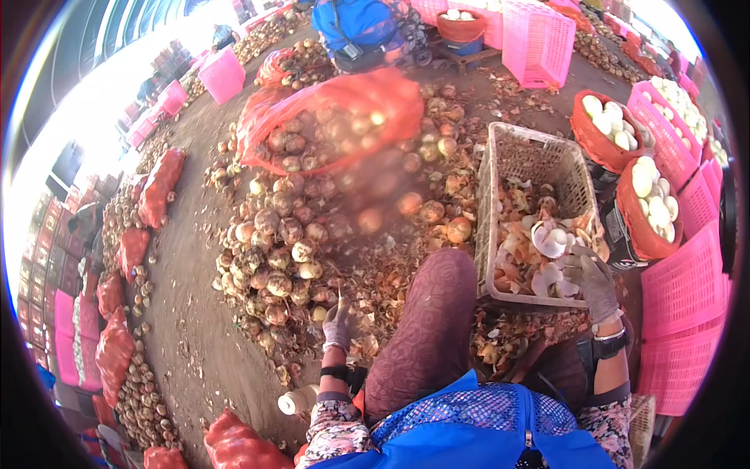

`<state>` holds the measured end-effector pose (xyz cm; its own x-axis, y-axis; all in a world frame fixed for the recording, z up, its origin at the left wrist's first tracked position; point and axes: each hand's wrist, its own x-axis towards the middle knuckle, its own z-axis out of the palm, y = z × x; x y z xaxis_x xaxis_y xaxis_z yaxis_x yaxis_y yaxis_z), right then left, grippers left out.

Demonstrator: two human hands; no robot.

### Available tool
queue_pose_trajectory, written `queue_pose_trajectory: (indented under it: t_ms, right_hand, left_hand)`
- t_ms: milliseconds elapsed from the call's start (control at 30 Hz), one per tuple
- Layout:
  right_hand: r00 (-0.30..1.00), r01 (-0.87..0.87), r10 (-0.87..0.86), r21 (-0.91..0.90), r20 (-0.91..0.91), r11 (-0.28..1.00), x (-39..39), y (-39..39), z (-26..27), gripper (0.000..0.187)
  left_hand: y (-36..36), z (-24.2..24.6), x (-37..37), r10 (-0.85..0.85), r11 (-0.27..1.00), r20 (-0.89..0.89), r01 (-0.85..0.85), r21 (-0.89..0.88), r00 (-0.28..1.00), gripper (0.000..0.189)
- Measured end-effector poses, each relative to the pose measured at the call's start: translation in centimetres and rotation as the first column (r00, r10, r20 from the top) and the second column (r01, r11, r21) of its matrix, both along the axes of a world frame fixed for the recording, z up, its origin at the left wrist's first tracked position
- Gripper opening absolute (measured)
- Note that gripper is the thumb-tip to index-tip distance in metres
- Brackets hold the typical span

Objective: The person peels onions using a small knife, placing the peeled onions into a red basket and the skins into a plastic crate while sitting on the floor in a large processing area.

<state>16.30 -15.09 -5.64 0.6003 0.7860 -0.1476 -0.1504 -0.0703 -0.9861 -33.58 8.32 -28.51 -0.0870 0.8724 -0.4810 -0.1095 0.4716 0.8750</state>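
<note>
My left hand, in a thin pale glove, is closed around a small knife whose tip points away from me, beside a heap of unpeeled onions. My right hand, gloved too, hangs with fingers spread over the near right side of a grey plastic crate. It appears to hold nothing. Onion skins lie in the crate, with white peeled pieces next to my fingers. A red mesh sack lies open beyond the heap, onions inside it.
Two red-lined buckets of peeled onions stand right of the crate, near pink plastic crates. A person in blue sits beyond the sack. Full red sacks line the left. A pale cylindrical container lies by my left forearm.
</note>
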Motion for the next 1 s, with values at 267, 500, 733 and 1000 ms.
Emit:
queue_pose_trajectory:
  t_ms: [267, 500, 733, 1000]
  right_hand:
    - [0.983, 0.074, -0.089, -0.096, -0.161, 0.993, 1.9, 1.3, -2.3, 0.036]
    - [0.972, 0.086, -0.093, -0.042, -0.214, 0.995, 1.4, 2.8, -1.8, 0.036]
    - [0.968, 0.078, -0.073, 0.012, -0.239, 0.997, 1.6, 3.3, -2.9, 0.036]
    - [0.973, 0.111, -0.126, -0.086, -0.195, 0.990, 1.0, 3.8, -2.1, 0.035]
  left_hand:
    - [2.9, 1.9, 0.3, 0.149, 0.988, 0.056, -0.150, 0.020, 0.987, 0.028]
    - [3.9, 3.7, 1.7, 0.106, 0.994, -0.036, -0.107, -0.025, 0.994, 0.021]
    - [10.1, 1.1, 8.5, -0.133, 0.984, -0.067, 0.140, 0.107, 0.989, 0.030]
    - [18.4, -3.4, 13.6, -0.241, 0.961, -0.079, 0.249, 0.117, 0.967, 0.032]
